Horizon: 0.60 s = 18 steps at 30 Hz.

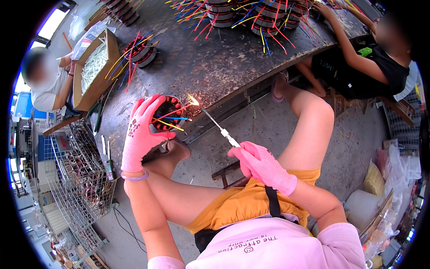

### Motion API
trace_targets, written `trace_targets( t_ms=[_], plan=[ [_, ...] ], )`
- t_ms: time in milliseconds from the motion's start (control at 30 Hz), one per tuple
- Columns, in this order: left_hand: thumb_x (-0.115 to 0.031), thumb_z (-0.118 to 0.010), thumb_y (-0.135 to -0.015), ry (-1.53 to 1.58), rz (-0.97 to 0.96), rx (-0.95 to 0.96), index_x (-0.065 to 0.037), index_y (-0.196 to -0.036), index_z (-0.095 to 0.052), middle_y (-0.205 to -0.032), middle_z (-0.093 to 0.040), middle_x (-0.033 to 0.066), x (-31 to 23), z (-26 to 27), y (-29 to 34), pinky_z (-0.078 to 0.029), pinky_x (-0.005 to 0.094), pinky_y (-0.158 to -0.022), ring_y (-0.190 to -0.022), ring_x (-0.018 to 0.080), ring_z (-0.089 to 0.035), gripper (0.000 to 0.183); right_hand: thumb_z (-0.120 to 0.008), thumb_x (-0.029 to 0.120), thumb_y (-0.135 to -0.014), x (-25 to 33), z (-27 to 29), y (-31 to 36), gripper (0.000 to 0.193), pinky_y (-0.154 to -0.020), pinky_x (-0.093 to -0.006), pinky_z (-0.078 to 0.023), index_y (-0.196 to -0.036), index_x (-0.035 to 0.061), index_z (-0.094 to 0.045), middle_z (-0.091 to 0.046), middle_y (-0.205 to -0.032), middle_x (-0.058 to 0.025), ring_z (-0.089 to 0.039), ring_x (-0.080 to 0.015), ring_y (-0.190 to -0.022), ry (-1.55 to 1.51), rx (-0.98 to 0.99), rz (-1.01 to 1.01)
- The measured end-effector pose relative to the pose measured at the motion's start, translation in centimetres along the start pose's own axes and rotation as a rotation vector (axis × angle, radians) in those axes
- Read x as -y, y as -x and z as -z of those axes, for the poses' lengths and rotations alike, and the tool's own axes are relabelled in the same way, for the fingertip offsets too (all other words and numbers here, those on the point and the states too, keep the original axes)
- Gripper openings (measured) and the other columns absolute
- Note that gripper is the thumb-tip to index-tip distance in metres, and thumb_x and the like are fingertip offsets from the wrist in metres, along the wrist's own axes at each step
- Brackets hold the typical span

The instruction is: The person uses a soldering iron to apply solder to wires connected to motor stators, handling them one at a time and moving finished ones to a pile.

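Observation:
My left hand (142,132), in a pink glove, curls its fingers and thumb round a motor stator (174,107) at the table's near edge. Copper-coloured windings ring the stator, and red, yellow and blue wires stick out to the right. At the tip of the red wire (172,113) burns a small yellow flame (193,99). My right hand, also gloved in pink (263,164), is closed round a slim rod-like tool (229,137) with a white body and a thin metal shaft. The shaft's end points up-left, close beside the flame. The tool's rear is hidden in my palm.
Another wired stator (142,53) stands farther back on the worn dark table (188,58), with stacks of stators (268,18) behind. A cardboard box (96,67) of white sticks is at the left. A wire cart (85,179) stands beside me. Two other people sit nearby.

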State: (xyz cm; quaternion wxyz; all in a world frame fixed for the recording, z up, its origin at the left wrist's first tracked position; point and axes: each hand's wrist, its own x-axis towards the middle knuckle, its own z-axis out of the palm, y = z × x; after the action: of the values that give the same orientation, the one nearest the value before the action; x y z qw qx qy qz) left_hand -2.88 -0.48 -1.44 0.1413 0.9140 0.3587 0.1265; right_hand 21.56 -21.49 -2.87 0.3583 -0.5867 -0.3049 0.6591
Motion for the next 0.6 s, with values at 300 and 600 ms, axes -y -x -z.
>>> trace_targets(
  t_ms=[300,600],
  plan=[
    [-0.015,-0.088,-0.050,-0.026,0.042,0.002,-0.008,-0.135,-0.055,-0.142,-0.052,0.0119,-0.41,-0.08,0.15,-0.032,0.0469,-0.115,-0.136,0.0387,-0.039,0.091,-0.046,0.032,-0.102,0.24,-0.01,0.15,0.034,-0.051,-0.0240,-0.036,-0.107,0.0013,-0.061,-0.050,-0.062,0.0001,-0.044,-0.0061,-0.053,-0.013,-0.003,-0.027],
    [-0.018,-0.089,-0.051,-0.008,0.010,0.010,-0.012,-0.137,-0.054,-0.139,-0.053,0.0115,0.07,-0.06,0.13,-0.032,0.0504,-0.114,-0.132,0.0427,-0.040,0.093,-0.048,0.031,-0.102,-0.14,0.11,0.21,0.034,-0.051,-0.0244,-0.037,-0.106,0.0004,-0.061,-0.050,-0.062,-0.0004,-0.045,-0.0061,-0.053,-0.063,-0.007,-0.020]
  ],
)
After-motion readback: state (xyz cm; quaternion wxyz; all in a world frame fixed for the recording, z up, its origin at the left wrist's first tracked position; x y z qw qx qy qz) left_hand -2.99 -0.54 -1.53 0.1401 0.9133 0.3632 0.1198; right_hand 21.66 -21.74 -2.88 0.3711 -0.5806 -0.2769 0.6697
